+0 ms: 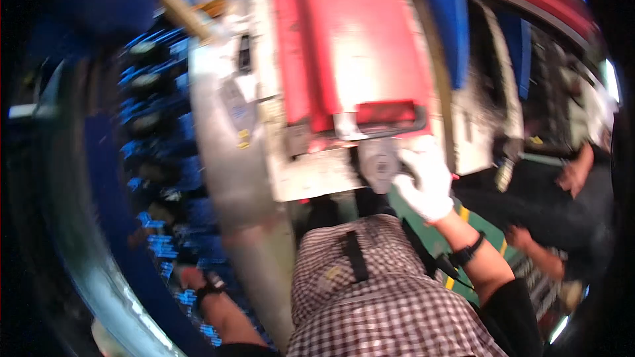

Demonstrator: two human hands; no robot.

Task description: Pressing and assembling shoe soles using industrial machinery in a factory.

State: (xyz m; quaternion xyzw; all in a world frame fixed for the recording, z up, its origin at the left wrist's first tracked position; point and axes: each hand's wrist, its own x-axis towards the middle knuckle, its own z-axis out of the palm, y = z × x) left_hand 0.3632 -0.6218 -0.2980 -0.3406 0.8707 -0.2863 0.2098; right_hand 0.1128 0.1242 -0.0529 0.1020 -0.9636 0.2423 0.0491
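My right hand (428, 182), in a white glove, is closed at the right edge of a flat grey part (380, 164) with a rounded end. This part is in front of the black handle (387, 133) of a red machine cover (364, 46), at the near edge of the worn pale bench (311, 178). Low on the left, my left hand (192, 279) reaches over a blue rack (159, 244) of dark parts; its fingers are smeared by motion. A similar grey part (237, 107) lies on the metal ledge left of the red cover.
A wooden handle (175, 3) slants over the ledge at the far left. Blue panels (443, 20) stand right of the red cover. On the right sits another person in dark clothes (555, 205), with both hands visible. A checked apron (383, 297) covers my front.
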